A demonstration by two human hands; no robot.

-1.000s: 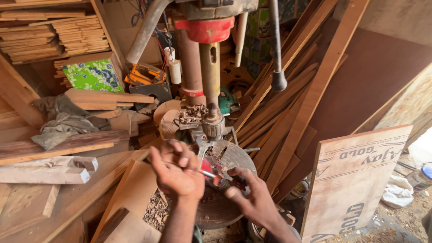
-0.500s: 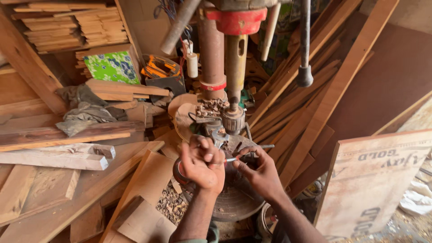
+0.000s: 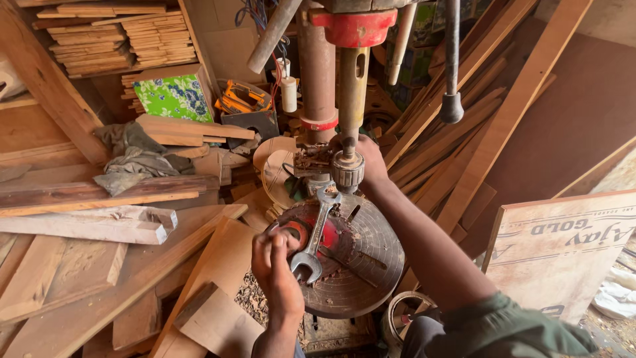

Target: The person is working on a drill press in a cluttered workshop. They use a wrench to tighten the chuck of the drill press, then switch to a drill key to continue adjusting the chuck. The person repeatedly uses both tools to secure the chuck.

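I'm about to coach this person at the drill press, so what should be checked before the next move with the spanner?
1. Left hand grips the spanner: ok.
2. Right hand steadies the chuck: ok.
3. Spanner's upper jaw seated on a nut: cannot tell.
4. Round table free of debris: not ok, chips lie on it.
5. Feed handle away from both arms: ok.
6. Machine switched off: cannot tell.

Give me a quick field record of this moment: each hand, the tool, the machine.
left hand: grips lower end of the spanner
spanner: silver, double open-ended, lying along the round table, upper end near the chuck
right hand: behind the chuck, on it
chuck: on the drill press spindle, above the table
round table: metal, slotted, red patch
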